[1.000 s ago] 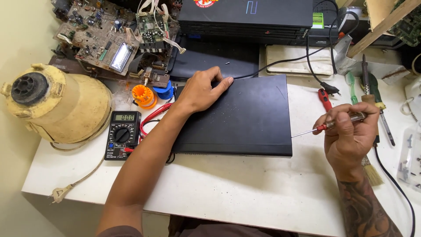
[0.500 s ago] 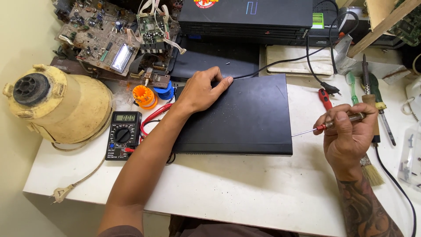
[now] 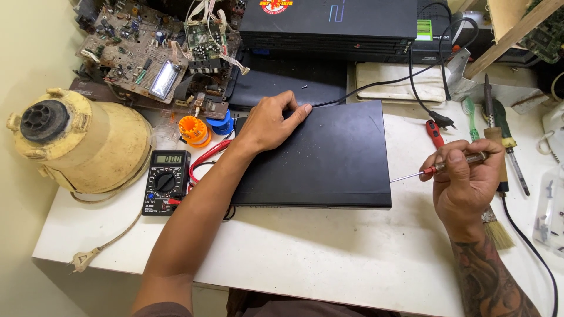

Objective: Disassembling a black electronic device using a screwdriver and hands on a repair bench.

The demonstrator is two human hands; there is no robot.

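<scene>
A flat black console case (image 3: 329, 161) lies in the middle of the white table (image 3: 329, 258). My left hand (image 3: 271, 120) rests palm down on its far left corner, fingers spread across the lid. To the right of the case, my right hand (image 3: 467, 185) is closed around a small screwdriver (image 3: 437, 169) with a red and clear handle. Its thin metal shaft points left, and its tip sits just off the case's right edge.
A black multimeter (image 3: 165, 182) with red leads lies left of the case, beside a yellowed round appliance (image 3: 76, 141). Circuit boards (image 3: 153, 58) and a second black console (image 3: 335, 23) stand at the back. Tools, a brush (image 3: 496, 226) and cables lie on the right.
</scene>
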